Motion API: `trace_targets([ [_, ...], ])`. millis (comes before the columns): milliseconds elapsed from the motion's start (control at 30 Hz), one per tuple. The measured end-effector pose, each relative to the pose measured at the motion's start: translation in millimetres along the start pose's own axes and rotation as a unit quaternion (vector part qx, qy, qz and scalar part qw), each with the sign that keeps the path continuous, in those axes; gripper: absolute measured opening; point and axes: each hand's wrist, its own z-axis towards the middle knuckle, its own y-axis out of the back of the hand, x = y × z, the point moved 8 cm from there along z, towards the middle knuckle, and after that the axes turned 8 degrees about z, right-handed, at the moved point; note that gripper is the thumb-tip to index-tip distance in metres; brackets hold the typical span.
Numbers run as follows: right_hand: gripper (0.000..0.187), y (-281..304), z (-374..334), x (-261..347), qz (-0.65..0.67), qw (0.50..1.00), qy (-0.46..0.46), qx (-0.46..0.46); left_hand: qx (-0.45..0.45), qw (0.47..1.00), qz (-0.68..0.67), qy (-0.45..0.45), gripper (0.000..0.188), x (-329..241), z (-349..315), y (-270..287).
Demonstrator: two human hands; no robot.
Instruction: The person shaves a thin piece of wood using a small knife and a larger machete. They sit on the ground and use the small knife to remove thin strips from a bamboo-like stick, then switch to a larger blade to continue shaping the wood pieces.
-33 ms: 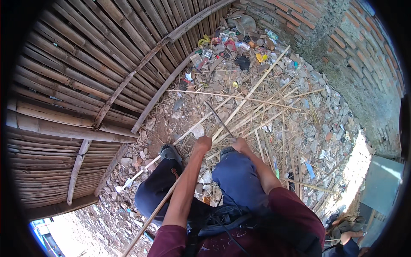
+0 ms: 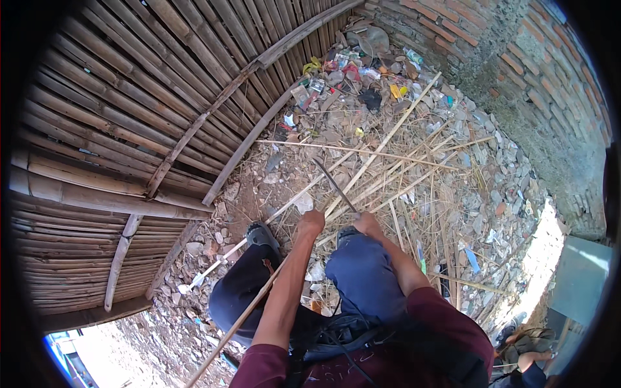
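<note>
My left hand (image 2: 312, 224) is closed, knuckles up, around a long pale bamboo strip (image 2: 242, 317). The strip slants from the lower left across my left leg and passes behind my forearm. Close by on the right, my right hand (image 2: 369, 226) is wrapped round the handle end of a dark, narrow, slightly curved blade (image 2: 336, 185). Its tip points away and to the left, over the littered ground. My fingers cover the handle. Both hands are low, by my bent right knee (image 2: 362, 268).
Several bamboo strips (image 2: 391, 145) lie crossed on stony, littered ground ahead. A bamboo slat wall (image 2: 149, 84) stands left, a brick wall (image 2: 517, 84) right. Rubbish (image 2: 369, 98) is heaped in the far corner. Another person (image 2: 530, 352) is at the lower right.
The whole view has shifted slightly, so everything appears a little lower and further right. Both hands keep their holds, with hardly any movement against the ground.
</note>
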Motion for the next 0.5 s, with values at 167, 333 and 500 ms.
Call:
trace_targets([
  [167, 0.019, -3, -16, 13, 0.218, 0.932, -0.192, 0.217, 0.036, 0.998, -0.027, -0.036, 0.053, 3, -26, 16],
  [333, 0.012, 16, -26, 35, 0.497, 0.768, -0.320, 0.247, 0.022, 0.999, -0.026, 0.003, 0.040, -6, -19, 14],
  [500, 0.012, 97, -4, 140, 0.585, 0.795, -0.133, 0.089, 0.022, 0.999, -0.030, -0.002, 0.039, 1, -33, 19],
])
